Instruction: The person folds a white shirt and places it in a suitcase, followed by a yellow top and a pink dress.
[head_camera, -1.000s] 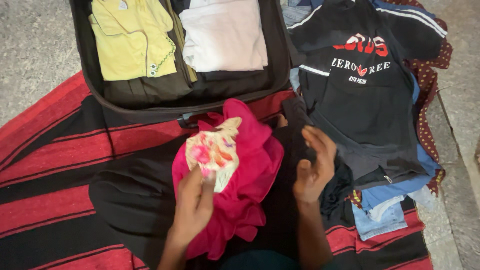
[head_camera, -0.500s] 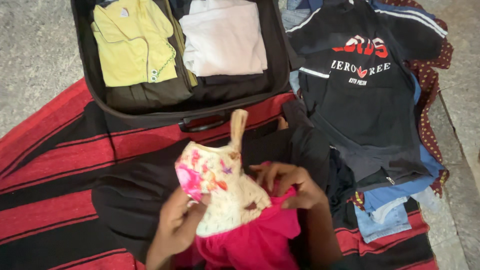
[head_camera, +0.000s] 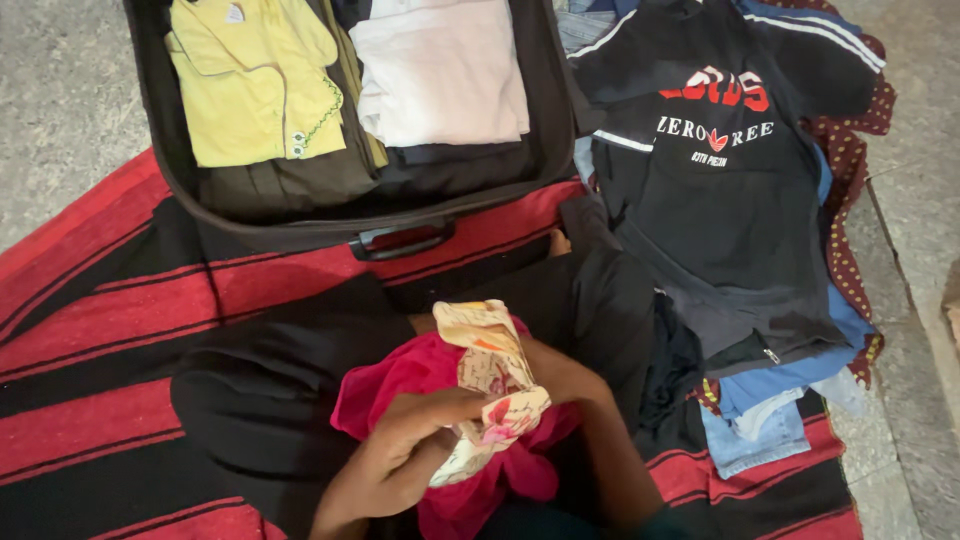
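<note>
Pink garment (head_camera: 440, 400) is bunching low in the person's lap, with the cream floral-print cloth (head_camera: 492, 385) now lying on top of it. Half a second ago that printed cloth was spread wider and lifted higher; a second ago it was lying on the pink piece and the right hand was off on dark fabric. Now it is rolled narrower and drawn in close, so it looks like folding is underway, not finished.

Left hand (head_camera: 400, 465) is curling its grip around the lower end of the floral-print cloth, fingers pressed onto it. Right hand (head_camera: 555, 375) is mostly hiding behind the cloth; it is touching the far side, but I cannot tell how its grip is closing.

Black suitcase (head_camera: 150, 130) is lying open above the lap on the red-and-black striped blanket (head_camera: 90, 330). Inside: a yellow shirt (head_camera: 250, 85) on the left over dark folded clothes, a pale pink folded garment (head_camera: 440, 70) on the right over more dark pieces. Beside the case, a black printed T-shirt (head_camera: 720, 170) is topping a loose pile, with blue denim (head_camera: 745, 440) showing underneath.
</note>
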